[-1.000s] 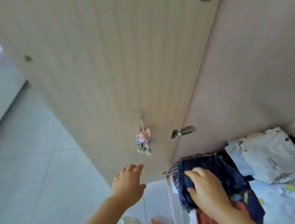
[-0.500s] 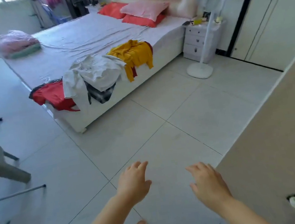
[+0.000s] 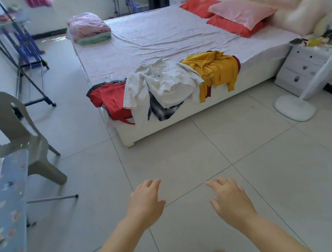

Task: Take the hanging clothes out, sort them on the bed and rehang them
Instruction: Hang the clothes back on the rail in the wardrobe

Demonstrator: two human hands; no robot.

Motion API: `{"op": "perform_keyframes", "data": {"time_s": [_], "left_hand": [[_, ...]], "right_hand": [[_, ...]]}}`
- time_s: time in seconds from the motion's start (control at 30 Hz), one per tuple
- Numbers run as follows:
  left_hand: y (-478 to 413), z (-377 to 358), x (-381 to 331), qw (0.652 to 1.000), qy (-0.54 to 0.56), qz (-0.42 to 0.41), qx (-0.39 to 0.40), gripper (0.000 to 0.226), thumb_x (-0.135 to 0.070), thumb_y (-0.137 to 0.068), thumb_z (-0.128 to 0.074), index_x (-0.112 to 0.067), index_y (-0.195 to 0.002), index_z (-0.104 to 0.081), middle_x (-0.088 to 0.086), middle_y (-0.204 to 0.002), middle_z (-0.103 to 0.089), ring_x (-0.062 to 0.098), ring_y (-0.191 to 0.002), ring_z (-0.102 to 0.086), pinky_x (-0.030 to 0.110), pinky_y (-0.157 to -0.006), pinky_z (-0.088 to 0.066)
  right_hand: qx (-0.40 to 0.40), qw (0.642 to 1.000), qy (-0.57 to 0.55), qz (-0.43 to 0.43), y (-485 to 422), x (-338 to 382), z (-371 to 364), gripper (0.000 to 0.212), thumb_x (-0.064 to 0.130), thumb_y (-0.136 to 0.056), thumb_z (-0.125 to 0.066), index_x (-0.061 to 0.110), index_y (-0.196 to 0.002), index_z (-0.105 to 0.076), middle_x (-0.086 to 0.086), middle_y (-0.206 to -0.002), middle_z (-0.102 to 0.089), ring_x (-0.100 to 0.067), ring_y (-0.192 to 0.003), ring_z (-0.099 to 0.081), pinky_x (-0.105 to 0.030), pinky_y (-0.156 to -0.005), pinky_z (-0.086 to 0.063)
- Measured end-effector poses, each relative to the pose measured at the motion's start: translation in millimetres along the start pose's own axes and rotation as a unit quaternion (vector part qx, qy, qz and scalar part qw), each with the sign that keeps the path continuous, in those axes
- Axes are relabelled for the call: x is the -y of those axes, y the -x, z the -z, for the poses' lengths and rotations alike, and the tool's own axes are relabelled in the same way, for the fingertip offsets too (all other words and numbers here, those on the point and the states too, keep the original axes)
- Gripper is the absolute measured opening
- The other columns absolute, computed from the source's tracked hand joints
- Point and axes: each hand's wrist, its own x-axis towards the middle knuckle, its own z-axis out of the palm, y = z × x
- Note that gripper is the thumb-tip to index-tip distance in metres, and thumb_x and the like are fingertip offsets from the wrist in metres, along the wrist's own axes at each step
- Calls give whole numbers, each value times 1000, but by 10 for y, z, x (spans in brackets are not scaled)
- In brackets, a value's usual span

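As neither hand holds anything, the fingers [image 3: 149, 185] of the left hand [image 3: 145, 203] are recorded as loosely spread and empty. Those of the right hand [image 3: 229, 199] are likewise relaxed, slightly curled and empty. Both hands hang above the floor [image 3: 186, 155], well apart from the clothes.

Location of the task's things: 4 garments lie along the near edge of the bed [image 3: 169, 33].
- A red garment [image 3: 112, 99] sits at the corner.
- A white garment [image 3: 161, 81] overlaps it.
- A dark checked garment [image 3: 162, 108] lies under the white one and hangs over the side.
- A yellow garment [image 3: 214, 65] lies to the right, sleeves draped down the bed's side.

Thin hanger hooks [image 3: 143, 63] appear to protrude behind the white garment. Whether every garment keeps its hanger cannot be told.

Handling assessment: all 4 look soft, light and limp, so they will likely sag and slide rather than hold shape. Because they overlap, lifting 1 may drag its neighbour. The advisable hold is at the hook or at both shoulders, with 2 hands, taking the white top layer first. Risks are draped parts pulling off the edge, and hooks snagging cloth.

Surroundings: a grey chair [image 3: 12, 130] and a clothes rack [image 3: 24, 66] stand to the left. A folded bundle [image 3: 88, 27] rests at the bed's far corner. A fan base [image 3: 294, 107] and a nightstand [image 3: 302, 68] stand to the right.
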Motion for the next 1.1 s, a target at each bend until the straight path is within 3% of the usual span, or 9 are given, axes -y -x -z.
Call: {"op": "perform_keyframes", "data": {"time_s": [0.53,0.83,1.1], "left_hand": [[-2394,951,222,988,29,136,-67,61,-39,-89,-50,-25,-143,-24,-4,-138,-38,17,-125,-38,29,-99,-33],[-3762,1513,1202,985,46,150,-77,59,-37,-90,-50,-24,-142,-25,-3,-140,-36,18,-127,-37,31,-101,-31],[-4790,2235,2165,986,33,143,-77,60,-36,-90,-51,-22,-143,-26,-2,-134,-41,18,-122,-41,31,-98,-33]], "right_hand": [[51,985,26,160,-3282,-155,622,46,24,-92,-44,27,-137,-37,7,-132,-42,-16,-122,-38,-24,-99,-26],[75,980,52,176,-5083,552,623,50,16,-90,-44,25,-139,-36,5,-133,-42,-17,-123,-37,-25,-100,-26],[89,979,37,177,-6447,1301,759,42,22,-92,-47,24,-134,-43,5,-130,-46,-17,-120,-41,-26,-96,-31]]}}
